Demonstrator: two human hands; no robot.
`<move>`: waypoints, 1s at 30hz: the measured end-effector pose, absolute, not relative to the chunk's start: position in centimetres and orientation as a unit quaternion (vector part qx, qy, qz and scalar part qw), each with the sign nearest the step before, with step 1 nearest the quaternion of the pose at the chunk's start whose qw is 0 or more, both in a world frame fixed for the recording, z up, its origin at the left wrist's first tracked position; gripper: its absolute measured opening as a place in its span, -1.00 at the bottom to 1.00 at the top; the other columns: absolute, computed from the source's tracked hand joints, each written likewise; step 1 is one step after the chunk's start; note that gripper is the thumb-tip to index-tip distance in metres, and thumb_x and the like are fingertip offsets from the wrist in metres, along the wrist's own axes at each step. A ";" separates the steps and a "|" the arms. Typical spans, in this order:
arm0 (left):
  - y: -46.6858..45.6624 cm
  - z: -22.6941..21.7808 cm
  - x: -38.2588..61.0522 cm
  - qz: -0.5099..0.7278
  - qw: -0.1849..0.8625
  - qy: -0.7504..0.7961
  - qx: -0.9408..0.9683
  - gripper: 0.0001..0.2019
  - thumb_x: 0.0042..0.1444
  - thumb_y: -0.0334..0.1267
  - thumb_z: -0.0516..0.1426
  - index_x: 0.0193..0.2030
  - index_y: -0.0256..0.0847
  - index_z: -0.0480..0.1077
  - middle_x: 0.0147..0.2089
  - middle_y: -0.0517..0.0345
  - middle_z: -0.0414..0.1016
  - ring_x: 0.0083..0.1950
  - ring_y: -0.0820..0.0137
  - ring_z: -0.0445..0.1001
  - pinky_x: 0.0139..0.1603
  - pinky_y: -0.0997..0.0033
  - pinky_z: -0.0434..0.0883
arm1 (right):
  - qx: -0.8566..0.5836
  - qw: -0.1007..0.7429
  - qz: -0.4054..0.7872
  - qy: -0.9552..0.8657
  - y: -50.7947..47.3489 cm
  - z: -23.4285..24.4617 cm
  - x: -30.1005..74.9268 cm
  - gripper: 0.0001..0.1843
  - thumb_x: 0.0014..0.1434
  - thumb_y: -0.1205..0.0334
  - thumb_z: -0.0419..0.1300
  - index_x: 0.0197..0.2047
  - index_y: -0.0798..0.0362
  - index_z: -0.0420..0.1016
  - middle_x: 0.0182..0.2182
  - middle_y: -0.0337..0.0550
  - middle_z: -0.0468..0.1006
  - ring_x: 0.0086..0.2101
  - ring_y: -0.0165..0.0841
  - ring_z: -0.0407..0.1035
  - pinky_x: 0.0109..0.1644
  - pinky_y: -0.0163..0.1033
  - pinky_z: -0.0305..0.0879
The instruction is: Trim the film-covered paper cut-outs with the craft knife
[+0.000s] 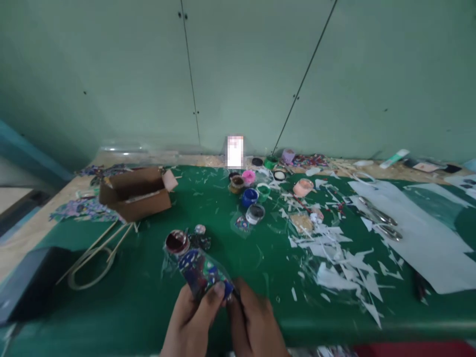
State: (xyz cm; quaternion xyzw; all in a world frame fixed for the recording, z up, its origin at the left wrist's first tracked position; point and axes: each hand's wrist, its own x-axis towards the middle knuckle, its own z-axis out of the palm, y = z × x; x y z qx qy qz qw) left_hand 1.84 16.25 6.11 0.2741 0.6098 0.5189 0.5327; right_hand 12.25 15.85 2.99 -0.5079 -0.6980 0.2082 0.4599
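Observation:
My left hand [195, 317] is closed around a colourful patterned piece [204, 270], mottled blue, dark red and white with a glossy, plastic-like surface. The thumb presses on its front face. Close against the piece's lower right end, my right hand [253, 317] is closed too. Something thin and dark shows at its fingers, but I cannot make out what it is. Just beyond the piece stands an open jar of dark red paint [177, 242], with a small whitish ball [200, 229] and crumpled dark film beside it.
Open paint jars, including a blue one [250, 197], cluster mid-table. A cardboard box [136, 193] and bent pale sticks [96, 253] lie left. White scraps [338, 277], a white sheet [424, 243] and scissors [379, 213] spread right. A green panelled wall [238, 74] rises behind.

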 end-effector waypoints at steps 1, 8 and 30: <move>16.0 6.1 1.8 0.526 0.538 0.603 0.265 -0.68 -0.22 -0.01 0.39 -0.48 -0.22 0.50 -0.49 0.18 0.52 -0.39 0.36 0.47 -0.37 0.50 0.47 | -0.505 0.461 0.216 -0.697 15.6 3.5 12.3 -0.71 0.32 0.32 -0.14 -0.23 -0.01 0.39 -0.56 -0.21 0.54 -0.59 -0.35 0.48 -0.49 -0.38 0.37; 14.3 5.0 0.8 0.554 0.553 0.555 0.281 -0.72 -0.16 -0.11 0.37 -0.56 -0.23 0.42 -0.62 0.30 0.30 -0.53 0.51 0.31 -0.49 0.59 0.37 | -0.520 0.448 0.173 -0.706 13.9 5.3 12.1 -0.74 0.30 0.39 -0.14 -0.27 0.03 0.34 -0.61 -0.27 0.50 -0.64 -0.40 0.42 -0.56 -0.37 0.23; 13.8 7.9 0.7 0.496 0.560 0.499 0.438 -0.81 -0.01 -0.24 0.23 -0.52 -0.22 0.32 -0.58 0.31 0.26 -0.53 0.53 0.20 -0.52 0.60 0.30 | -0.559 0.422 0.114 -0.705 11.9 5.5 11.2 -0.73 0.36 0.37 -0.17 -0.30 0.03 0.27 -0.63 -0.28 0.47 -0.65 -0.40 0.42 -0.58 -0.37 0.17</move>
